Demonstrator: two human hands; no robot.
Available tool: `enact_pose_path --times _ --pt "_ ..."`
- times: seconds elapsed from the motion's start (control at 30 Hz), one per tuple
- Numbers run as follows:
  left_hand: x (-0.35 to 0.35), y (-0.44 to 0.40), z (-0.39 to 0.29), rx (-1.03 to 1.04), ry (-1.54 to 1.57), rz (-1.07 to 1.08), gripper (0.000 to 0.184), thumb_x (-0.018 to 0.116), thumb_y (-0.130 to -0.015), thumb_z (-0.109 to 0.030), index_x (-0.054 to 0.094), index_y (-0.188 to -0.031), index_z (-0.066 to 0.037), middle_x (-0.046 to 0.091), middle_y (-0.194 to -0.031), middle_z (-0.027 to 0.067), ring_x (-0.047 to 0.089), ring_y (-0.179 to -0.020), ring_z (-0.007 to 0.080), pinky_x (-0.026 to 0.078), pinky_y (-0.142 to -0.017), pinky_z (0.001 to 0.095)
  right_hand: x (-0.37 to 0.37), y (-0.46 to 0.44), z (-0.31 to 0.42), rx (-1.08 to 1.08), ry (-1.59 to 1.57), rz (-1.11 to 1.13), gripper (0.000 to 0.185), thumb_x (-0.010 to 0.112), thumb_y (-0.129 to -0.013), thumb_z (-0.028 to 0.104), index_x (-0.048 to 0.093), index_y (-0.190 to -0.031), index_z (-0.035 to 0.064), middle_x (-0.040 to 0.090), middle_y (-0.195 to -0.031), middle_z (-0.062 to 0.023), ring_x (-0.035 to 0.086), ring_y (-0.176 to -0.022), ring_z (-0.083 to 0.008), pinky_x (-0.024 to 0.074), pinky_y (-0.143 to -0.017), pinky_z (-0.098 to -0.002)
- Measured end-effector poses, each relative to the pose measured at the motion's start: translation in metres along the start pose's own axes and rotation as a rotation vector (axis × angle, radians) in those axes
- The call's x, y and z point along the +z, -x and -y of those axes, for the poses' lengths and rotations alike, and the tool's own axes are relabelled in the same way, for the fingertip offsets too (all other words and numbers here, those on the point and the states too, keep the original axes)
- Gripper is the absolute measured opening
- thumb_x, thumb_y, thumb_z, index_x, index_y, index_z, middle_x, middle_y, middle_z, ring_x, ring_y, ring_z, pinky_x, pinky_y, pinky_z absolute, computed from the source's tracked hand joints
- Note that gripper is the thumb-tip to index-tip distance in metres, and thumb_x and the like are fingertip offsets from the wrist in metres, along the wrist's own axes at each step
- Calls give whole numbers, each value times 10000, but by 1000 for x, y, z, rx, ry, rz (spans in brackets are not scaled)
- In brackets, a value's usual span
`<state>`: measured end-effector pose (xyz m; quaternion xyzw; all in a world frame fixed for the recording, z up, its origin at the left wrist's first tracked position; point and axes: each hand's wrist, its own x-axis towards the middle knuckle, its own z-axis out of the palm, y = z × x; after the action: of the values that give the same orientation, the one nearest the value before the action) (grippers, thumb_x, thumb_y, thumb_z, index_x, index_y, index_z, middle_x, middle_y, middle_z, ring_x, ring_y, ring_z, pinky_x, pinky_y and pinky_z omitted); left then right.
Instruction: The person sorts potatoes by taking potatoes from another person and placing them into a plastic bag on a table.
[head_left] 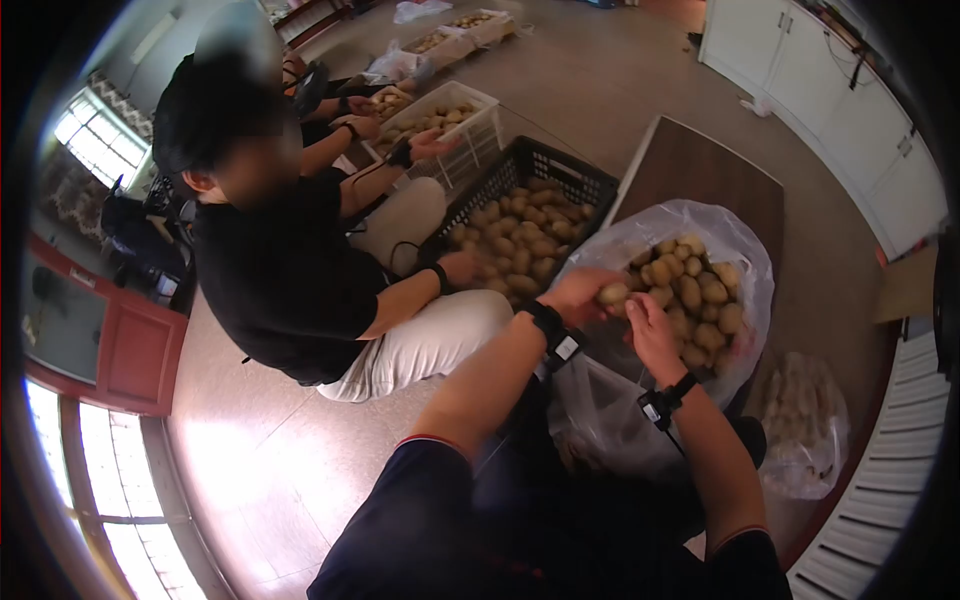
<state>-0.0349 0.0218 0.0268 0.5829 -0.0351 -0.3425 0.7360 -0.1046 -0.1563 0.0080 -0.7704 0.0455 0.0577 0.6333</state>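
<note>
Watching from far away, I see the left hand (582, 292) gripping a potato (613, 294) by the open bag (752, 245). The right hand (655, 338) is curled beside that potato; I can't tell its grip. More potatoes (690, 292) sit inside the bag.

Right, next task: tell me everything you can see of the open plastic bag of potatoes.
The plastic bag looks thin, whitish and see-through, crinkled, its wide mouth open upward and its loose rim spread out. Brown potatoes lie heaped inside. It stands in front of the person, beside the black crate, by the near end of a brown board. The left hand and right hand are at its mouth; whether they touch the plastic is unclear.
</note>
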Motion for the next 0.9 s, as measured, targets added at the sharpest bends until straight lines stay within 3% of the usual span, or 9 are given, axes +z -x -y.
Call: enact_pose_path --times 0.03,0.13,0.2,0.3,0.4,0.53,0.63,0.8,0.9 --pt "-11 -8 10 35 14 -65 217 577 -936 -265 626 -1012 -68 647 -891 65 627 -676 163 514 -538 294 0 -4 -16 17 4 -22 351 571 -964 315 563 -1148 17 627 -834 -57 590 -648 -172 486 -585 -280" --pt "-17 -11 7 -31 340 -236 230 571 -942 -271 585 -1090 -95 608 -905 72 595 -666 197 473 -542 296 -20 0 -54 -176 282 -120 339 620 -914 271 566 -1132 17 635 -899 -117 620 -794 -309 515 -728 -370" --pt "-32 -14 7 5 423 -307 222 545 -961 -294 555 -1076 -104 593 -894 64 568 -649 210 450 -538 324 -32 7 -54 -248 594 -221 355 638 -868 212 550 -1173 52 589 -1094 -164 589 -963 -395 495 -836 -440" --pt "-50 -14 5 13 461 -378 233 521 -970 -300 545 -1070 -90 597 -901 80 584 -707 226 461 -572 328 -50 17 -50 -155 728 -382 407 631 -858 178 512 -1238 96 490 -1261 -157 583 -1034 -386 500 -850 -459" --pt "-69 -14 7 112 547 -541 252 485 -982 -265 522 -1110 -50 605 -933 113 612 -767 264 531 -645 372 -66 18 -50 -27 769 -351 457 608 -851 148 481 -1289 116 461 -1313 -155 564 -1083 -380 490 -883 -463" --pt "-92 -16 19 148 659 -650 288 459 -987 -215 493 -1164 9 606 -1041 184 630 -867 334 575 -727 443 -71 14 -61 -81 804 -269 491 608 -846 143 468 -1318 139 467 -1308 -139 576 -1060 -381 498 -867 -461" --pt "-103 -18 23 147 737 -669 313 487 -977 -196 481 -1215 8 584 -1123 155 602 -920 330 559 -749 458 -68 10 -67 -1 872 -218 497 624 -855 166 455 -1322 178 447 -1299 -123 594 -1037 -357 510 -819 -472" --pt "-116 -22 34 156 731 -687 300 476 -973 -182 481 -1199 15 586 -1107 196 619 -939 368 582 -769 463 -66 7 -64 54 938 -194 491 630 -856 179 452 -1313 201 451 -1278 -133 600 -1022 -354 513 -803 -475" --pt "-125 -20 39 163 444 -657 323 512 -957 -178 473 -1215 14 560 -1125 192 610 -941 373 578 -773 470 -64 6 -52 100 965 -167 510 627 -851 165 445 -1326 184 453 -1265 -144 596 -1011 -369 511 -814 -483"
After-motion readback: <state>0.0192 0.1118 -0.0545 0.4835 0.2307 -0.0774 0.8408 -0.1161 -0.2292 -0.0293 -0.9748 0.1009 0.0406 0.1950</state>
